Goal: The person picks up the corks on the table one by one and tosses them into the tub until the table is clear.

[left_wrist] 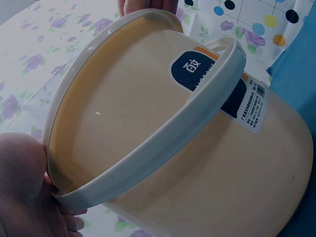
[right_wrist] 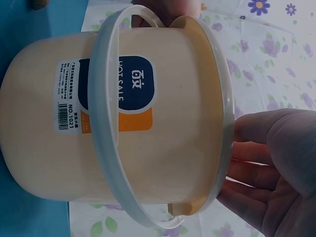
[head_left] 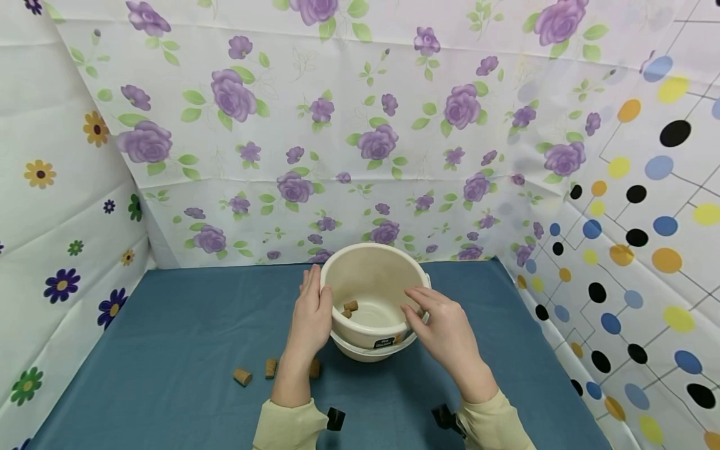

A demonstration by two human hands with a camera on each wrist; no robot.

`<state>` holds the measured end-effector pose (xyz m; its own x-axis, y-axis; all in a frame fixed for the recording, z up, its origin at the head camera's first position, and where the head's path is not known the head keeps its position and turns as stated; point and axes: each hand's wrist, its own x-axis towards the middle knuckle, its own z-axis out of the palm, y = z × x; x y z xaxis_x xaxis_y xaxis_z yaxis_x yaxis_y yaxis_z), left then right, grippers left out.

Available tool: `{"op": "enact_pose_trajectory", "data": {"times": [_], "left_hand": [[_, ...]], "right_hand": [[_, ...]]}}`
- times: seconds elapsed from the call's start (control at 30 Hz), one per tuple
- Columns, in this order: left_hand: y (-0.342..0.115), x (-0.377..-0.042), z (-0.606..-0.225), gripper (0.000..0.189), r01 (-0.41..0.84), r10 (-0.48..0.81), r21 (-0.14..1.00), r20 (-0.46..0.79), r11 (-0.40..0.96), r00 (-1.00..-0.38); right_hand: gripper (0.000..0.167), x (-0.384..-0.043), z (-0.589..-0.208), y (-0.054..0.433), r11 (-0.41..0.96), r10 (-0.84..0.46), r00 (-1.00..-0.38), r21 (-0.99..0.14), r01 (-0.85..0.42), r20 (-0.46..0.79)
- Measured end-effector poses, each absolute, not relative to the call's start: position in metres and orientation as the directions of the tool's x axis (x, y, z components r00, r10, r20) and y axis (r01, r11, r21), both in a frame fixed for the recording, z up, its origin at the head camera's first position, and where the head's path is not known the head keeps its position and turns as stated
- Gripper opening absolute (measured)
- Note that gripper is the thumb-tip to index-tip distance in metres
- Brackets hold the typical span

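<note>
Cream bucket [head_left: 382, 269] is on the blue-covered desk [head_left: 191, 325], right between both hands. Left hand [head_left: 308, 319] has its rim pinched, thumb one side, fingers down the outside. Right hand's [head_left: 450, 328] grip is loose, fingers over the opposite edge. Two corks [head_left: 351, 305] inside, more bits of cork [head_left: 242, 376] by the left wrist.

I get a bright, evenly lit head view, with soft shadow on the cloth [head_left: 185, 325] around six o'clock. My wrist views come through dimmer and bluish: small glints mark the bucket [left_wrist: 212, 163] at nine o'clock in the left, and the right hand [right_wrist: 289, 177] sits shaded at four in the right, where the label [right_wrist: 136, 84] stays crisp.
</note>
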<state>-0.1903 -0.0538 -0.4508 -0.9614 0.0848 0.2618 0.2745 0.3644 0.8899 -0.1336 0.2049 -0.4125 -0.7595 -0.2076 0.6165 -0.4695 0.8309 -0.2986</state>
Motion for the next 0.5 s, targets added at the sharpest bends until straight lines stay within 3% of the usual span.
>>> {"op": "enact_pose_trajectory", "data": {"times": [0.2,0.5], "left_hand": [[-0.0539,-0.1888,-0.4501,0.062,0.27,0.082,0.888,0.258,0.371,-0.963],[-0.0538,-0.1902,-0.4501,0.06,0.275,0.083,0.886,0.264,0.372,-0.961]], "right_hand": [[0.031,-0.1343,-0.4134,0.2059,0.828,-0.203,-0.759,-0.305,-0.47,0.618],[0.041,-0.1362,-0.4156,0.2088,0.792,-0.116,-0.758,-0.401,-0.46,0.641]]}}
